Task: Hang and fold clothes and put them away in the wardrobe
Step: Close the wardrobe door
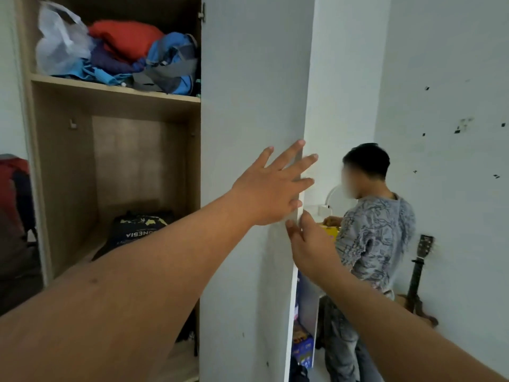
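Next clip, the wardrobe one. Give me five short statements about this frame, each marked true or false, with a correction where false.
1. Both hands are at the free edge of the white wardrobe door. True: the left hand lies spread on its face, and the right hand has its fingers at the edge.
2. The upper shelf is bare. False: it holds a pile of clothes and a white plastic bag.
3. A garment is held in the left hand. False: it holds nothing.
4. A guitar leans against the right wall. True.
5. A dark bag sits in the lower compartment. True.
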